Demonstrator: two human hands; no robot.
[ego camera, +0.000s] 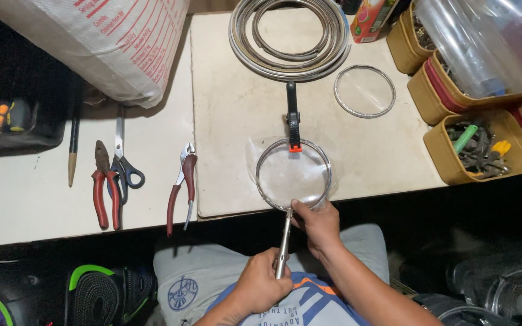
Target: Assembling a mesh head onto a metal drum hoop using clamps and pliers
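A metal ring (293, 175) with clear plastic film across it lies at the near edge of the beige board (231, 121). A black clamp with an orange tip (293, 118) grips the ring's far side. My left hand (262, 282) is closed around the handle of silver pliers (284, 241), whose jaws meet the ring's near rim. My right hand (316, 225) pinches the ring's near edge beside the jaws.
A second metal ring (364, 91) and a coil of metal strip (289, 37) lie farther back. Red pliers (105, 187), scissors (122, 160) and dark-red pliers (181, 187) rest at left. Tan bins (481, 148) of parts stand right. A white sack (104, 42) sits back left.
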